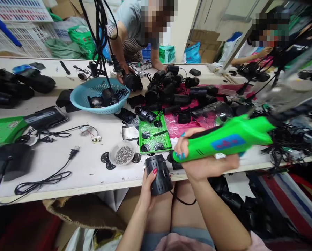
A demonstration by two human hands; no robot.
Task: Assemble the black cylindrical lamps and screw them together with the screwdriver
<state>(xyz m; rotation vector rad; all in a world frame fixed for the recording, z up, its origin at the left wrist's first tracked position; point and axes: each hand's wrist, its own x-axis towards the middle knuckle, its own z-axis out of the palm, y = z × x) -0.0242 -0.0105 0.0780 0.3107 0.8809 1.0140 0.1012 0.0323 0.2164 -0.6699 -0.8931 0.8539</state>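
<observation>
My left hand (pixel 147 188) is closed round a black slotted cylindrical housing (pixel 160 176) at the table's front edge; a black cord hangs from its lower end. In my right hand (pixel 205 164) is a bright green electric screwdriver (pixel 224 139), lying nearly level with its dark tip pointing left. That tip is close to the housing's right side; whether they touch I cannot tell. Just beyond the housing stands a small bowl of screws (pixel 124 154), with black perforated discs (pixel 110 165) around it. A green perforated tray (pixel 156 136) holds more discs and clear pieces.
A blue basket (pixel 79 99) with black parts stands further back. Black housings (pixel 169 82) pile up on pink plastic at centre right. A corded plug (pixel 73 152) and another housing (pixel 9 162) lie at left. A co-worker (pixel 135 31) handles parts across the table; another person sits far right.
</observation>
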